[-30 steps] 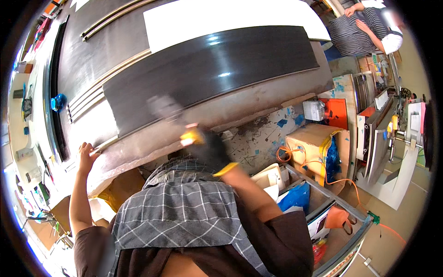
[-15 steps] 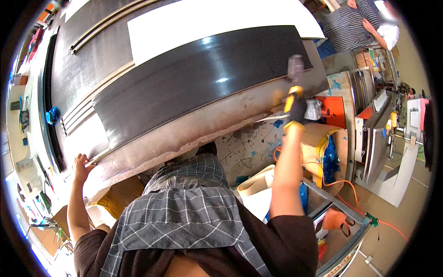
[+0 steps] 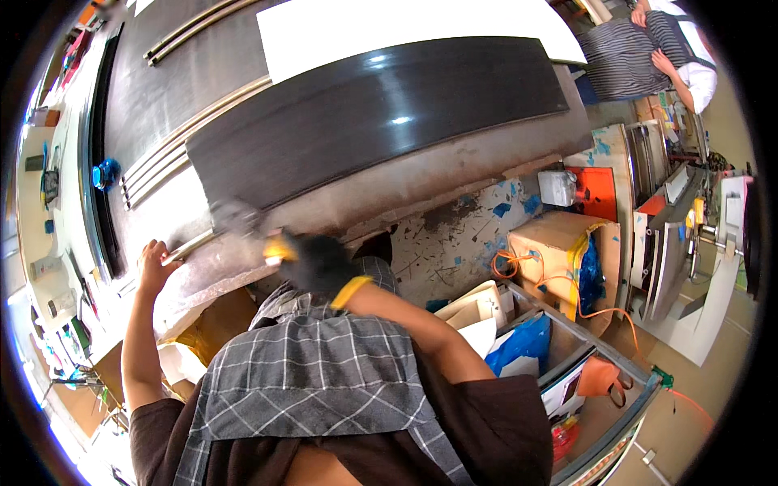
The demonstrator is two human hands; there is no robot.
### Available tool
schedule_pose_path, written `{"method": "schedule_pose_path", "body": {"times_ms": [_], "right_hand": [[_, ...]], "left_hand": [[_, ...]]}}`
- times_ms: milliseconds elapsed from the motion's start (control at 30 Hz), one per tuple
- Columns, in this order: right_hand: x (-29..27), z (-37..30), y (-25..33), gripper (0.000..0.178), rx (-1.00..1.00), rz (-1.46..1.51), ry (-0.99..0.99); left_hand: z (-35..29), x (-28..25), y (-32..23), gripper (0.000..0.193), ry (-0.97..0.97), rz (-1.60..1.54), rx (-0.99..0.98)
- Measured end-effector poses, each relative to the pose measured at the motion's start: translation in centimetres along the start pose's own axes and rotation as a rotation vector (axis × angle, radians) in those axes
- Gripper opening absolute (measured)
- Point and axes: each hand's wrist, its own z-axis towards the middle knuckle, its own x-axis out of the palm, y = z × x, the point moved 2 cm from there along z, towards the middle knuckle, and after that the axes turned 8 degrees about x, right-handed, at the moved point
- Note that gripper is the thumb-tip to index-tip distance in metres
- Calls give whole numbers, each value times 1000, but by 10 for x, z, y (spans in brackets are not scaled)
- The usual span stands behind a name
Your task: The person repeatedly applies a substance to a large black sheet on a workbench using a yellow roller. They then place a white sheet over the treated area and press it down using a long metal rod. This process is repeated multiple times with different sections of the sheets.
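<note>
My left hand [image 3: 152,266] is closed around the near end of a pale thin rod [image 3: 191,246], which reaches to the lower left corner of a long dark sheet [image 3: 381,117]. My right hand [image 3: 320,266] wears a black glove with a yellow cuff. It grips a yellow-handled tool [image 3: 278,247], whose grey head is smeared by motion beside that corner and the rod's far end; its exact kind cannot be made out. The dark sheet lies flat on the worn brownish table edge [image 3: 454,162].
A white sheet [image 3: 421,20] lies beyond the dark one. Several metal rods [image 3: 154,174] rest at the left. A cardboard box [image 3: 539,235], an orange cable [image 3: 604,313] and a metal-framed cart [image 3: 640,397] stand to the right. Another person [image 3: 620,53] is at the far right.
My right hand has swung with the tool from the table's right end across to the left, near the rod. My left hand still holds the rod; the view has shifted slightly.
</note>
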Motion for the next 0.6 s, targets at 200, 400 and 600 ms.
{"method": "schedule_pose_path", "body": {"times_ms": [200, 400, 600], "right_hand": [[-20, -6, -22, 47, 124, 29, -148], [-261, -32, -257, 38, 468, -103, -897], [-458, -29, -362, 30, 617, 1044, -933]], "left_hand": [[-2, 6, 7, 37, 17, -5, -17], [-11, 4, 7, 41, 106, 5, -108], [7, -3, 7, 47, 177, 35, -65]]}}
